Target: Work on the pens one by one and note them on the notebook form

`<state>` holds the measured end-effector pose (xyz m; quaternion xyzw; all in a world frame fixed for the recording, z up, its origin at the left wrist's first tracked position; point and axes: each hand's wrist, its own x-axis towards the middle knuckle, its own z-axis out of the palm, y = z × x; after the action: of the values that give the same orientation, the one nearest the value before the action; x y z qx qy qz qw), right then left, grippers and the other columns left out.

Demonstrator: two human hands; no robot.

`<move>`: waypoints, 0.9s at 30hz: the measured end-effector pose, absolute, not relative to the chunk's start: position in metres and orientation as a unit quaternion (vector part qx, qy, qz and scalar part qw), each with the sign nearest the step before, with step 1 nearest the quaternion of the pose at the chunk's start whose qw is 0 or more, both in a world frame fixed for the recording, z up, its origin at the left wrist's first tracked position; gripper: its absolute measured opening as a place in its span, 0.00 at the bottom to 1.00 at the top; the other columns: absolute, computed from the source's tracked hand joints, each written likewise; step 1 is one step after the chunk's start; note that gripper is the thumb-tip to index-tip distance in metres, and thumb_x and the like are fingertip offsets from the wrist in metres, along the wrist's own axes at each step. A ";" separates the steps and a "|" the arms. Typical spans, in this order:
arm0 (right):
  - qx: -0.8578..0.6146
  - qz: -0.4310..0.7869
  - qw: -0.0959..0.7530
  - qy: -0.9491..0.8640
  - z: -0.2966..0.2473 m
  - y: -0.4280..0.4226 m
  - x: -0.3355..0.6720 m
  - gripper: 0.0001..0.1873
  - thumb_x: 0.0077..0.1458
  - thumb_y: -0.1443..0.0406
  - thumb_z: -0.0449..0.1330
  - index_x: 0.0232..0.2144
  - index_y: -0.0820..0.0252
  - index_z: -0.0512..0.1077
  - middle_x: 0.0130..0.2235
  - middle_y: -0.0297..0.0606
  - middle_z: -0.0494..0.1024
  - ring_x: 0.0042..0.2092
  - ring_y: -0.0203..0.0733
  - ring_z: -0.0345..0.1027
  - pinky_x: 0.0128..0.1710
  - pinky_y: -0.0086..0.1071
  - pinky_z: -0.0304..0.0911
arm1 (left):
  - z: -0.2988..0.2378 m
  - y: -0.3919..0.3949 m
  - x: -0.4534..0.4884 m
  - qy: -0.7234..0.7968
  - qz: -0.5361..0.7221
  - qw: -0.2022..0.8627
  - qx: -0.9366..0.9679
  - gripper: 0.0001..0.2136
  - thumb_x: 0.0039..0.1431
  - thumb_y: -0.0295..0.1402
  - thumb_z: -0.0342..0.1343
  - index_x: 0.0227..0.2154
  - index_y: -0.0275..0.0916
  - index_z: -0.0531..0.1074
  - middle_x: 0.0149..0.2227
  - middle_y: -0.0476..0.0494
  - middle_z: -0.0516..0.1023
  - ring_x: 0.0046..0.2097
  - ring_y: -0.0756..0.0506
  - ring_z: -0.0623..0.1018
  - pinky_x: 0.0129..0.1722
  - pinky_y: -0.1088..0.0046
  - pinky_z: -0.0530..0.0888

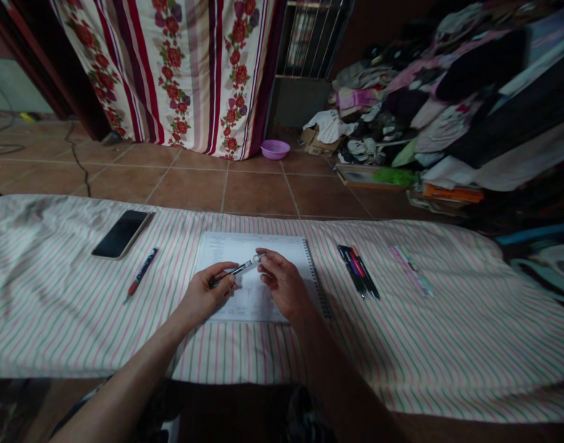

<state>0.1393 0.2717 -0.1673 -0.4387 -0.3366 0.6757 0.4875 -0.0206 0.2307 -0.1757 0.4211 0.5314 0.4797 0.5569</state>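
A slim pen [243,268] with a black barrel and a whitish, clear-looking end is held over the notebook, slanting up to the right. My left hand [212,288] pinches its dark lower part between thumb and fingers. At the other end, the fingertips of my right hand [286,284] close on a small clear or silvery piece [258,258]; whether it is joined to the barrel, I cannot tell. Beneath both hands lies an open spiral notebook [273,242] with faint writing or print on its page, its wire binding on the right.
Left of the notebook lie a blue-and-red pen [141,274] and a phone [122,234]. To the right are several dark pens [357,271] and some pastel pens [409,269]. All rest on a striped cloth [462,320]. Beyond are a purple basin [275,149] and heaped clothes [402,104].
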 end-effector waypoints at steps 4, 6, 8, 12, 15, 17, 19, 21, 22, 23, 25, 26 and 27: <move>-0.440 0.676 0.491 -0.329 -0.168 0.272 0.138 0.14 0.39 0.58 0.66 0.31 0.56 0.76 0.27 0.30 0.71 0.30 0.30 0.61 0.27 0.23 0.53 | -0.187 0.232 -0.024 0.565 0.446 0.457 0.523 0.16 0.50 0.40 0.56 0.37 0.34 0.74 0.27 0.46 0.75 0.28 0.50 0.72 0.28 0.75 0.68; -0.447 0.674 0.490 -0.326 -0.167 0.272 0.138 0.15 0.37 0.58 0.68 0.29 0.57 0.76 0.26 0.30 0.71 0.30 0.30 0.62 0.28 0.23 0.54 | -0.187 0.231 -0.025 0.579 0.418 0.406 0.570 0.15 0.52 0.40 0.53 0.38 0.35 0.75 0.28 0.46 0.76 0.29 0.48 0.73 0.30 0.74 0.69; -0.452 0.676 0.487 -0.319 -0.167 0.273 0.138 0.15 0.34 0.58 0.69 0.28 0.57 0.77 0.27 0.30 0.71 0.29 0.29 0.62 0.28 0.23 0.55 | -0.185 0.229 -0.025 0.583 0.397 0.367 0.606 0.15 0.55 0.39 0.51 0.39 0.36 0.74 0.29 0.45 0.77 0.31 0.48 0.74 0.32 0.73 0.70; -0.465 0.672 0.490 -0.305 -0.168 0.273 0.138 0.16 0.32 0.58 0.70 0.27 0.57 0.77 0.26 0.30 0.71 0.28 0.29 0.61 0.26 0.23 0.53 | -0.181 0.227 -0.023 0.580 0.369 0.337 0.644 0.14 0.57 0.39 0.48 0.39 0.38 0.74 0.32 0.45 0.78 0.33 0.48 0.75 0.33 0.75 0.69; -0.480 0.660 0.491 -0.306 -0.167 0.272 0.138 0.16 0.31 0.58 0.69 0.27 0.58 0.77 0.25 0.30 0.70 0.28 0.30 0.60 0.26 0.24 0.53 | -0.180 0.225 -0.022 0.583 0.358 0.330 0.650 0.14 0.58 0.40 0.47 0.37 0.37 0.74 0.30 0.46 0.77 0.31 0.48 0.74 0.32 0.75 0.68; -0.483 0.655 0.493 -0.308 -0.167 0.271 0.138 0.16 0.31 0.58 0.69 0.27 0.58 0.78 0.24 0.30 0.70 0.28 0.30 0.59 0.26 0.24 0.53 | -0.179 0.224 -0.021 0.585 0.353 0.330 0.651 0.15 0.58 0.40 0.47 0.36 0.37 0.74 0.27 0.47 0.75 0.29 0.49 0.72 0.30 0.76 0.67; -0.486 0.652 0.495 -0.308 -0.166 0.271 0.137 0.15 0.32 0.58 0.69 0.27 0.58 0.78 0.24 0.30 0.70 0.27 0.30 0.59 0.27 0.25 0.54 | -0.177 0.223 -0.020 0.586 0.354 0.333 0.648 0.15 0.58 0.40 0.46 0.36 0.37 0.74 0.25 0.48 0.73 0.27 0.49 0.71 0.28 0.76 0.66; -0.488 0.648 0.495 -0.310 -0.165 0.270 0.137 0.15 0.33 0.58 0.68 0.27 0.58 0.77 0.24 0.30 0.70 0.27 0.30 0.59 0.27 0.25 0.53 | -0.173 0.222 -0.018 0.580 0.361 0.338 0.647 0.14 0.58 0.39 0.46 0.34 0.37 0.74 0.24 0.49 0.72 0.27 0.49 0.71 0.28 0.76 0.65; -0.489 0.646 0.495 -0.313 -0.164 0.270 0.137 0.15 0.33 0.58 0.68 0.27 0.58 0.77 0.24 0.30 0.69 0.27 0.30 0.59 0.26 0.25 0.53 | -0.171 0.222 -0.017 0.577 0.367 0.337 0.647 0.14 0.58 0.39 0.46 0.34 0.37 0.74 0.24 0.48 0.72 0.27 0.49 0.71 0.28 0.76 0.65; -0.490 0.643 0.496 -0.317 -0.163 0.269 0.138 0.15 0.34 0.58 0.68 0.27 0.59 0.77 0.23 0.30 0.69 0.27 0.30 0.59 0.26 0.25 0.53 | -0.170 0.221 -0.016 0.574 0.368 0.342 0.647 0.14 0.58 0.39 0.46 0.34 0.37 0.74 0.24 0.48 0.72 0.27 0.49 0.70 0.28 0.75 0.65; -0.489 0.639 0.498 -0.325 -0.160 0.266 0.140 0.14 0.36 0.58 0.67 0.28 0.59 0.77 0.23 0.31 0.69 0.26 0.30 0.58 0.25 0.25 0.52 | -0.166 0.218 -0.013 0.575 0.378 0.348 0.637 0.15 0.58 0.40 0.46 0.33 0.37 0.74 0.22 0.48 0.70 0.26 0.49 0.69 0.26 0.76 0.64; -0.489 0.636 0.498 -0.329 -0.158 0.263 0.141 0.14 0.36 0.58 0.67 0.28 0.60 0.77 0.23 0.31 0.69 0.25 0.30 0.58 0.24 0.25 0.52 | -0.163 0.215 -0.011 0.575 0.380 0.355 0.632 0.15 0.57 0.40 0.47 0.33 0.36 0.74 0.21 0.49 0.70 0.25 0.49 0.69 0.25 0.76 0.63; -0.487 0.634 0.499 -0.334 -0.156 0.260 0.142 0.14 0.37 0.58 0.67 0.28 0.60 0.77 0.23 0.31 0.70 0.25 0.30 0.58 0.23 0.25 0.51 | -0.161 0.212 -0.010 0.576 0.385 0.359 0.625 0.15 0.57 0.40 0.47 0.33 0.36 0.74 0.21 0.49 0.69 0.25 0.49 0.68 0.25 0.76 0.62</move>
<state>0.1424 0.2601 -0.1559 -0.4866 -0.3342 0.6343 0.4992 -0.0101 0.2121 -0.1608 0.6253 0.5761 0.3847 0.3594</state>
